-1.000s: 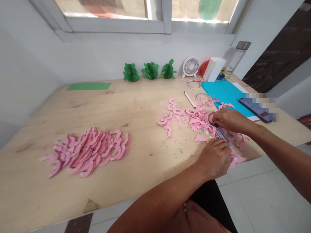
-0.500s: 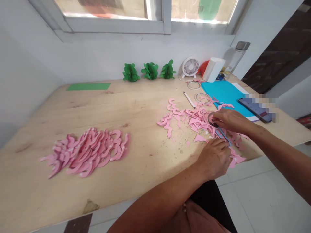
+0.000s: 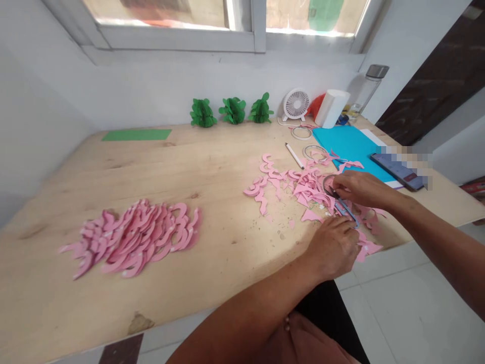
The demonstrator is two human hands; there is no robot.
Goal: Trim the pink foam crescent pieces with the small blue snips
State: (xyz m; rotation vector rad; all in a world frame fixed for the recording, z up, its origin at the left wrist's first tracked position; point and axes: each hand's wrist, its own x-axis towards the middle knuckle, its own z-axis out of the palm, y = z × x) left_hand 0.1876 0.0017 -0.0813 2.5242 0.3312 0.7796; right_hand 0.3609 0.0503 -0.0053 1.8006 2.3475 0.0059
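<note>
My right hand (image 3: 354, 187) is closed in a pinch at the edge of a thin ring (image 3: 326, 183), which looks like a roll of tape. A slim blue-grey tool (image 3: 349, 212) slants below these fingers; its kind is unclear. Nearer the table edge, my left hand (image 3: 333, 247) has its fingers curled by the tool's lower end, and what they hold is hidden. Pink paper scraps (image 3: 308, 184) lie around and under both hands. A pile of curved pink paper pieces (image 3: 147, 235), some with small white patches, rests at the left.
Two more rings (image 3: 301, 133) and a white pen (image 3: 294, 155) lie behind the scraps. Blue sheets (image 3: 337, 144) and a phone (image 3: 397, 171) are at the right. Along the wall stand green paper shapes (image 3: 232, 111), a small fan (image 3: 296, 104) and a bottle (image 3: 369, 93). A green strip (image 3: 137, 135) lies far left.
The whole view has shifted very slightly. Both hands keep nearly the same place and pose over the scraps, and nothing else has visibly moved.
</note>
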